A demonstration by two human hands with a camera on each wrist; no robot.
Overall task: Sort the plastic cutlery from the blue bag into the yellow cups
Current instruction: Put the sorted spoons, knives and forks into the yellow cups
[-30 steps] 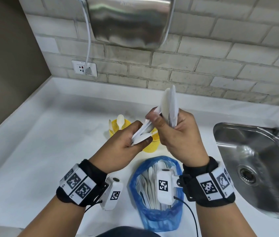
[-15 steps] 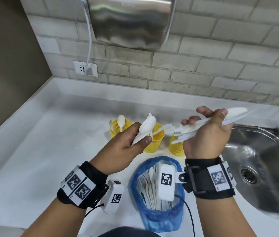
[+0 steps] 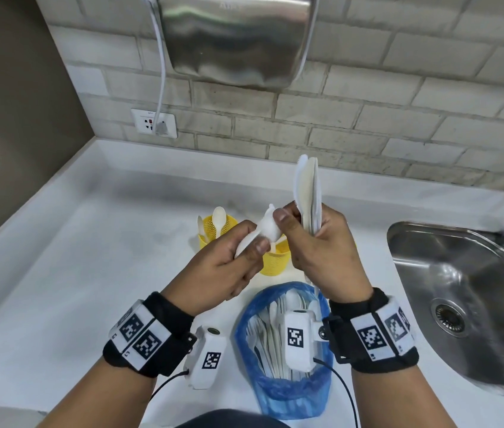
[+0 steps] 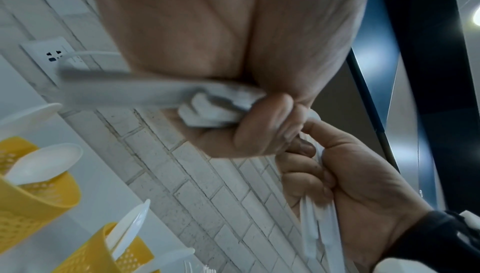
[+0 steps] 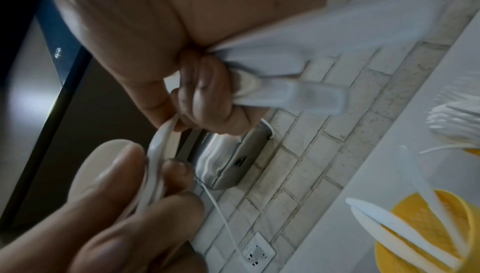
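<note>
My left hand grips a few white plastic spoons above the yellow cups. My right hand holds a bundle of white knives upright, and its thumb touches the spoon bowl. The left yellow cup holds spoons. The middle yellow cup is partly hidden behind my hands. In the right wrist view a yellow cup holds knives. The blue bag lies open near me, with several white pieces inside.
A steel sink is set into the white counter on the right. A metal hand dryer hangs on the brick wall, its cord running to a wall socket. A brown wall borders the left side.
My right hand swung back from the right, turning the knives from level to upright, and now meets the spoons in my left hand. The left hand stayed roughly in place.
</note>
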